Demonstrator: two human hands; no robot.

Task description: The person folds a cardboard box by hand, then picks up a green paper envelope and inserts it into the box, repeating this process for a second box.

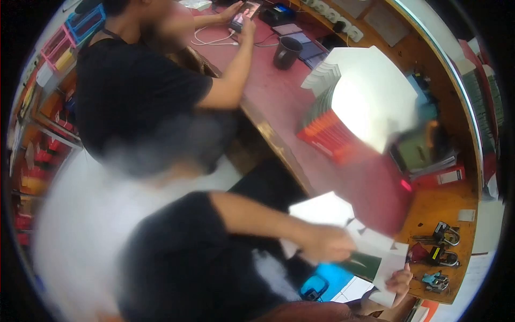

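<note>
My left hand point(328, 244) is closed on the inner part of a white die-cut cardboard blank point(322, 208) with a dark green panel; its fingers are slightly blurred. My right hand point(398, 281) grips the outer edge of the same blank, fingers curled around it. The blank has notched flaps and is held tilted between both hands. Beneath it shows a bright blue object point(324, 276), partly hidden by the blank and my hand.
A tall stack of white blanks point(370, 91) with green and red edges stands on the red table point(271, 115), near a dark mug point(287, 52). A co-worker in black point(134, 91) holds a phone point(245, 15). Several metal clamp-like tools point(444, 256) lie right.
</note>
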